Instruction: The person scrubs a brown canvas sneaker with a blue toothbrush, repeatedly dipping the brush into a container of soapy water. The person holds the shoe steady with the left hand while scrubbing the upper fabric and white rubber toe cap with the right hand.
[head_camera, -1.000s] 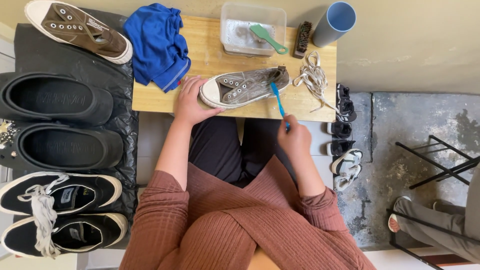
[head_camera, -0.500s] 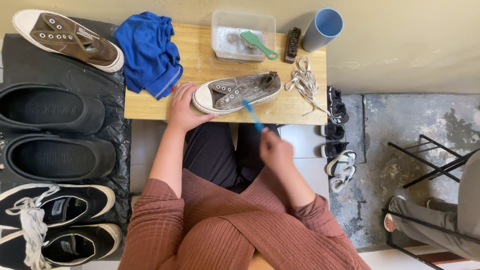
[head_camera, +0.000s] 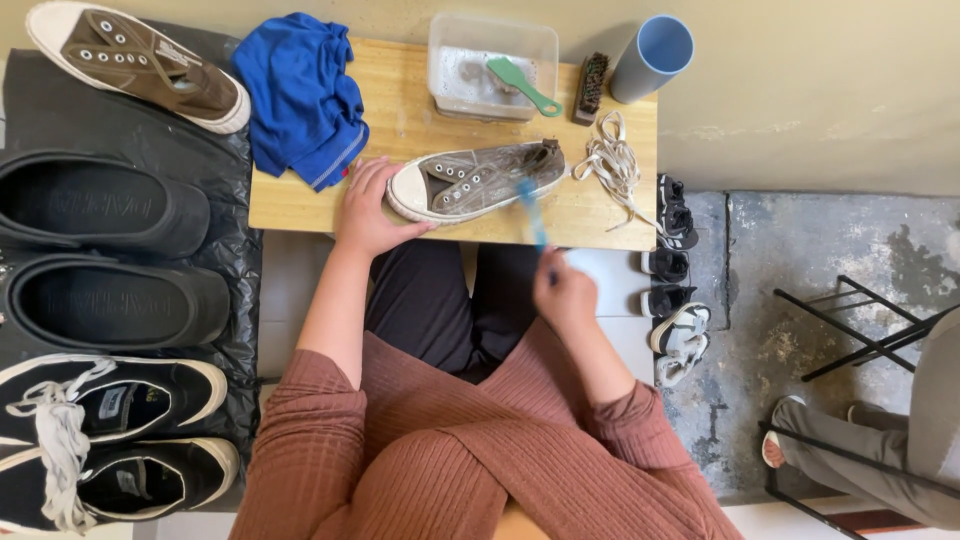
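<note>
Left hand (head_camera: 368, 208) rested on the wooden surface (head_camera: 300, 200), its grip closed lightly round the toe cap of the grey-brown sneaker (head_camera: 478, 180), which lay on its side with the sole edge toward the person. Right hand (head_camera: 563, 295) held a small blue brush (head_camera: 533, 215); grip closed round the handle's lower end, bristle end up. Change noted: a second earlier the brush tip lay against the shoe's side near the heel, with the right hand over the surface's near edge; half a second later the hand had drawn back toward the lap, and by this moment the blurred tip again reached the shoe's lower side. Judged a repeated scrubbing stroke (shoe itself barely shifted under the left grip). Beyond the left grip lay a blue cloth (head_camera: 300, 95); beyond the shoe, a clear tub (head_camera: 492, 68) holding a green brush (head_camera: 522, 84). Loose laces (head_camera: 612, 165) lay past the heel, a dark bristle brush (head_camera: 592, 86) and a blue cup (head_camera: 655, 55) farther off.
</note>
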